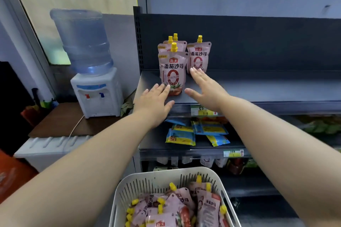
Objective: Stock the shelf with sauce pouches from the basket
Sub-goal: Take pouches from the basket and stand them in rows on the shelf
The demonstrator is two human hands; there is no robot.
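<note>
Pink front pouch [172, 72] stood upright between both empty, spread grips, left hand [154, 102] and right hand [206, 88]; a careless brush could topple it off the shelf [258, 88] edge.

The pale pink plastic sauce pouches standing on the shelf [173, 72] have bright yellow caps, dark lettering, a small red label and a red ring in the middle. The dark grey metal shelf [258, 86] has a darker back panel and a side post with rows of small holes. The white slotted plastic basket [166, 177] holds more pink pouches with yellow caps [177, 208]. On the lower shelf lie flat blue and yellow packets [181, 136]. The price strips [233, 153] are green, yellow and white. The white water dispenser with a translucent blue bottle [96, 94] has one red tap and one blue tap. It stands on a brown wooden table top [60, 120].
</note>
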